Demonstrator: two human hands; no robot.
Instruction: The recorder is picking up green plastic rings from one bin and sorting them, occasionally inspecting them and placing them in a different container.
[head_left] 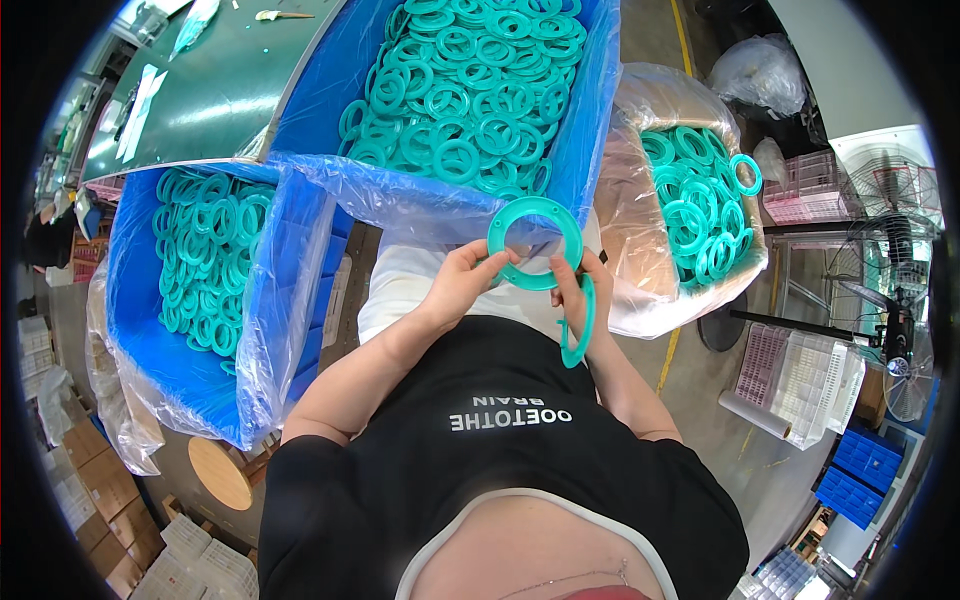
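A teal plastic ring [535,206], wide and flat, is held up in front of my lap between both hands. My left hand [468,280] pinches its lower left edge with thumb and fingers. On the other side, my right hand [583,285] grips the lower right edge. A second teal curved piece [587,325] hangs down from my right hand, seen nearly edge-on; whether it is a full ring cannot be told. Just beyond, a blue bin [330,110] lined with clear plastic holds a heap of teal rings [455,110].
Another lined blue bin [130,290] full of rings stands at left, below a green tabletop [240,90]. To the right is a plastic-lined box [630,220] with more rings. A round wooden stool [220,475], a fan [890,260] and stacked crates [800,375] surround me.
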